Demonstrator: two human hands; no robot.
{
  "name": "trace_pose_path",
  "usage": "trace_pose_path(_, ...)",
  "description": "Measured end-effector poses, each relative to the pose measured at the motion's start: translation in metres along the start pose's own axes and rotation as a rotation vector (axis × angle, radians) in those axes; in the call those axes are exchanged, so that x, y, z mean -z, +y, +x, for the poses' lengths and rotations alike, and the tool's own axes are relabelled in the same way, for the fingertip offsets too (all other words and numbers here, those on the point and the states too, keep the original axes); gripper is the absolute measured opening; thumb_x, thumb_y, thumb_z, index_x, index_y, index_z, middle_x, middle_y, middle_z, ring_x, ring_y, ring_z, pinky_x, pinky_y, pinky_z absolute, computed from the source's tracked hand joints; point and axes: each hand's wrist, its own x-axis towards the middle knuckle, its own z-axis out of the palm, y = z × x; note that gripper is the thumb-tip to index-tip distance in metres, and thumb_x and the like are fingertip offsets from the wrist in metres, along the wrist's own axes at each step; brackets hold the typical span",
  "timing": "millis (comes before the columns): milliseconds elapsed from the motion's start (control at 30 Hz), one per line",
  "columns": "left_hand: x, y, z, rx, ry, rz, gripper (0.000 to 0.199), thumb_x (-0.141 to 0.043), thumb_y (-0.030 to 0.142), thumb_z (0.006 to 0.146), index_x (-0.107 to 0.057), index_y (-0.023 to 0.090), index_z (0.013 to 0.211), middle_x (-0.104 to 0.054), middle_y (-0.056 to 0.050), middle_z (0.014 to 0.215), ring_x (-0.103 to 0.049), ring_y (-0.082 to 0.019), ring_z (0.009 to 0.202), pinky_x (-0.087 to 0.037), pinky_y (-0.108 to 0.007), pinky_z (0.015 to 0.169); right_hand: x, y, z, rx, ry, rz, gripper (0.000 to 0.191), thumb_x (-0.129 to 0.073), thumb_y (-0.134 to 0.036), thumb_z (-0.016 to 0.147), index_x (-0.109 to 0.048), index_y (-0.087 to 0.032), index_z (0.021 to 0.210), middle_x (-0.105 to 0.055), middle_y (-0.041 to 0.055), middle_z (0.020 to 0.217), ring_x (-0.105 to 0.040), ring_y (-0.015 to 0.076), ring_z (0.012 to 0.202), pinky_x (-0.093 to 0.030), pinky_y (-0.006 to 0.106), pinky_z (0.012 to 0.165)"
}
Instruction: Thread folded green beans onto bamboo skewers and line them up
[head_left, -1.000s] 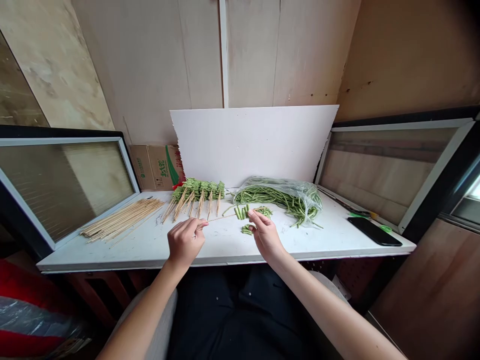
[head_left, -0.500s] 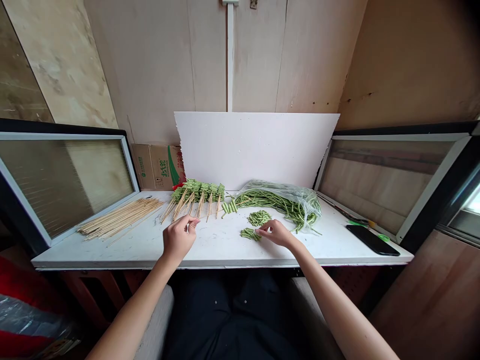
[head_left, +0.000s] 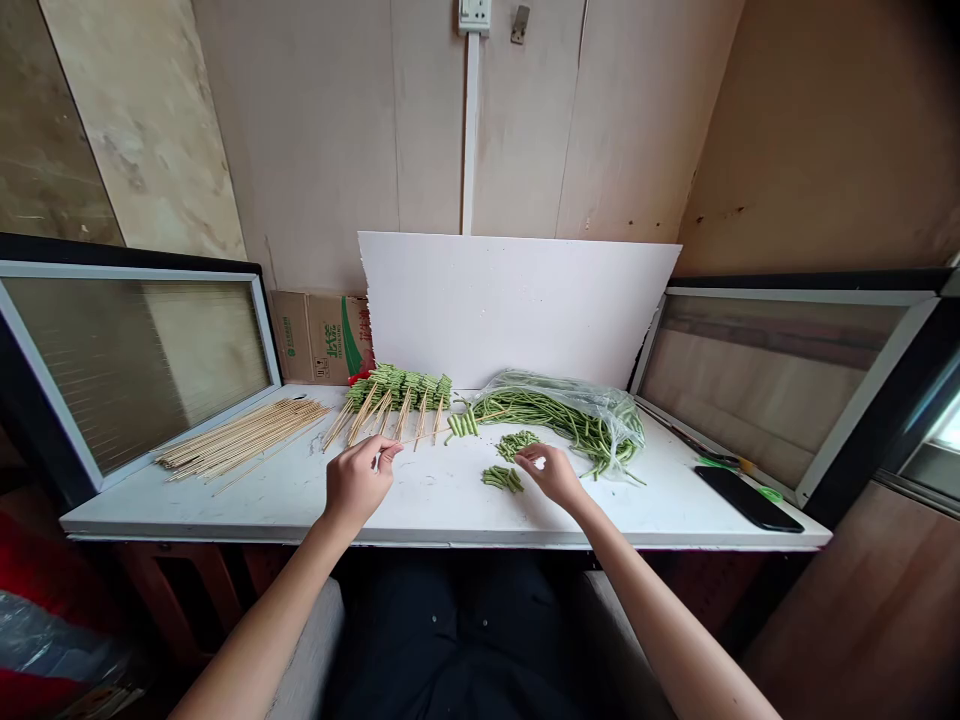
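My left hand (head_left: 361, 480) pinches the blunt end of a bamboo skewer (head_left: 424, 436), which slants up to the right. Several cut bean pieces (head_left: 463, 425) are threaded side by side along it. At the edge of a pile of short green bean pieces (head_left: 516, 441), my right hand (head_left: 549, 472) has its thumb and fingertips together; whatever is between them is too small to make out. Just below lies a smaller group of cut beans (head_left: 502, 479). Finished bean skewers (head_left: 405, 385) are stacked behind my left hand, their sticks pointing toward me.
Loose bamboo skewers (head_left: 240, 435) lie at the left. Long whole beans (head_left: 555, 410) spill from a clear plastic bag (head_left: 615, 405) at the back right. A black phone (head_left: 746, 498) rests near the right edge. A white board (head_left: 517, 310) and a cardboard box (head_left: 315, 335) stand behind.
My right hand has moved from the smaller group of cut beans up to the edge of the pile. My left hand stays nearly in place with the skewer. The view has tilted slightly upward.
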Motion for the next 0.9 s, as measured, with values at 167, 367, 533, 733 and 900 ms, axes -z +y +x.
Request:
trace_pose_path(167, 0.003, 0.003, 0.002, -0.039, 0.015, -0.020, 0.015, -0.066, 0.022, 0.097, -0.075, 0.024, 0.086, -0.083, 0.001, 0.085, -0.072, -0.017, 0.067, -0.047, -0.026, 0.063, 0.007, -0.025, 0.005, -0.127, 0.079, 0.452, 0.054, -0.093, -0.059, 0.068, -0.084, -0.023, 0.106, -0.082, 0.0098, 0.101, -0.072, 0.0262, 0.091, -0.051, 0.036, 0.076)
trace_pose_path(367, 0.006, 0.008, 0.003, -0.123, 0.017, -0.041, 0.018, -0.065, 0.021, 0.099, -0.074, 0.024, 0.085, -0.082, 0.000, 0.086, -0.071, -0.017, 0.066, -0.049, -0.027, 0.066, 0.008, -0.055, -0.001, -0.218, -0.046, 0.802, 0.046, -0.093, -0.058, 0.072, -0.083, -0.026, 0.102, -0.080, 0.0073, 0.112, -0.071, 0.0252, 0.112, -0.053, 0.031, 0.080)
trace_pose_path(533, 0.005, 0.008, 0.002, -0.136, 0.010, -0.032, 0.018, -0.065, 0.021, 0.099, -0.076, 0.024, 0.085, -0.082, -0.001, 0.083, -0.071, -0.017, 0.066, -0.051, -0.028, 0.068, 0.007, -0.067, -0.005, -0.234, -0.096, 0.871, 0.045, -0.093, -0.055, 0.074, -0.080, -0.025, 0.105, -0.079, 0.0089, 0.118, -0.071, 0.0272, 0.119, -0.055, 0.034, 0.088)
trace_pose_path(733, 0.007, 0.009, 0.004, -0.148, 0.008, -0.040, 0.021, -0.063, 0.018, 0.099, -0.076, 0.024, 0.084, -0.083, 0.000, 0.088, -0.074, -0.017, 0.069, -0.050, -0.028, 0.066, 0.007, -0.066, -0.004, -0.230, -0.080, 0.842, 0.047, -0.094, -0.056, 0.072, -0.081, -0.025, 0.105, -0.080, 0.0095, 0.119, -0.072, 0.0291, 0.120, -0.056, 0.034, 0.087)
trace_pose_path(900, 0.008, 0.008, 0.004, -0.140, -0.004, -0.039, 0.022, -0.063, 0.018, 0.099, -0.076, 0.025, 0.083, -0.084, 0.001, 0.087, -0.074, -0.017, 0.069, -0.050, -0.028, 0.065, 0.007, -0.066, -0.005, -0.232, -0.066, 0.810, 0.048, -0.094, -0.058, 0.070, -0.083, -0.025, 0.103, -0.081, 0.0093, 0.112, -0.073, 0.0291, 0.115, -0.056, 0.035, 0.085)
